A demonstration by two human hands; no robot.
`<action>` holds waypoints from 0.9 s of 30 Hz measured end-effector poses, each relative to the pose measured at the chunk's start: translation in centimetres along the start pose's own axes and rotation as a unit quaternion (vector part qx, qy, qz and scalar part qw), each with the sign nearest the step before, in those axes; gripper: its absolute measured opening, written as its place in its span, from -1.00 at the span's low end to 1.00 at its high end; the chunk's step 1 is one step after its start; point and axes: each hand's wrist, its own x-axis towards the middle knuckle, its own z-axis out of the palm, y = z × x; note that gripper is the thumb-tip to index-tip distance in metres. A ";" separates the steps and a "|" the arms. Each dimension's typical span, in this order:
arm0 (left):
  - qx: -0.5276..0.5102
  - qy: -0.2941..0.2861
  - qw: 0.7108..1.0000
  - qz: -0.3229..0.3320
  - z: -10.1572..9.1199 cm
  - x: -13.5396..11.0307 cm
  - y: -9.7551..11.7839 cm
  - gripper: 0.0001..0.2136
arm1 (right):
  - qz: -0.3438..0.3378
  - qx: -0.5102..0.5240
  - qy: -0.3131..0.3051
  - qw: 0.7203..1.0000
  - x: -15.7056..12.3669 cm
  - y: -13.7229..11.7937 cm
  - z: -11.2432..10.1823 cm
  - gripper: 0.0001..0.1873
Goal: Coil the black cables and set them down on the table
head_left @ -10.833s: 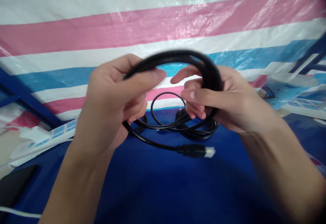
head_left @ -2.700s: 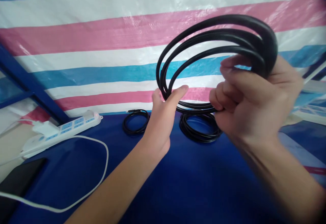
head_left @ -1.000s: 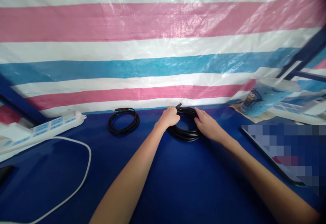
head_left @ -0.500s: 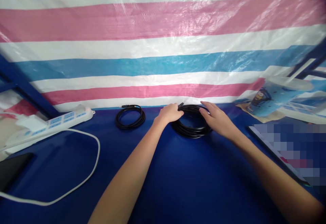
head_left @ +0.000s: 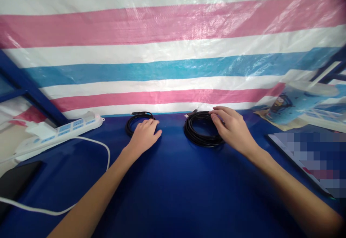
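Two coils of black cable lie on the blue tabletop. My left hand is over the front right part of the smaller coil, fingers forward and thumb spread out to the right; whether it touches the cable I cannot tell. At the larger, thicker coil, my right hand rests along the right edge, with thumb and fingers apart and the forefinger stretched out. A USB plug sticks out at this coil's back left. The smaller coil's connector shows at its back.
On the left are a white power strip with a plug in it, a white cord and a flat black object. To the right stand a blue cup with a straw and a partly blurred screen-like panel. Striped sheeting hangs behind.
My left hand has left the larger coil's plug and moved left to the smaller coil. My right hand stays at the larger coil. The view has shifted slightly.
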 end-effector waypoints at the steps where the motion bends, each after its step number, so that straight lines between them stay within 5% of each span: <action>1: 0.010 -0.003 1.000 -0.009 0.0 -0.9 -0.8 -0.70 | -0.006 0.012 0.012 1.000 -0.1 -0.5 -0.1 -0.61; 6: 0.029 0.002 0.996 -0.083 -0.1 -3.0 -2.1 -0.59 | -0.024 0.118 -0.003 0.993 -1.1 -3.8 0.2 -0.70; 11: -0.031 -0.024 0.996 -0.078 -0.3 -5.5 1.7 -0.57 | 0.054 0.288 -0.145 0.945 -3.5 -8.2 2.1 -0.73; 16: -0.143 0.031 0.986 0.083 -0.3 -9.2 5.8 -0.68 | 0.201 0.450 -0.301 0.817 -4.8 -10.7 3.2 -0.51; 20: -0.239 0.038 0.946 0.215 -0.3 -9.9 6.1 -0.60 | 0.284 0.587 -0.326 0.685 -4.9 -11.4 1.9 -0.47; 23: -0.349 -0.034 0.926 0.139 -0.7 -9.7 5.8 -0.51 | 0.348 0.658 -0.249 0.619 -5.1 -11.7 1.1 -0.68; 27: -0.463 -0.095 0.881 -0.003 -1.5 -9.2 5.7 -0.68 | 0.328 0.670 -0.247 0.619 -5.0 -11.1 0.8 -0.62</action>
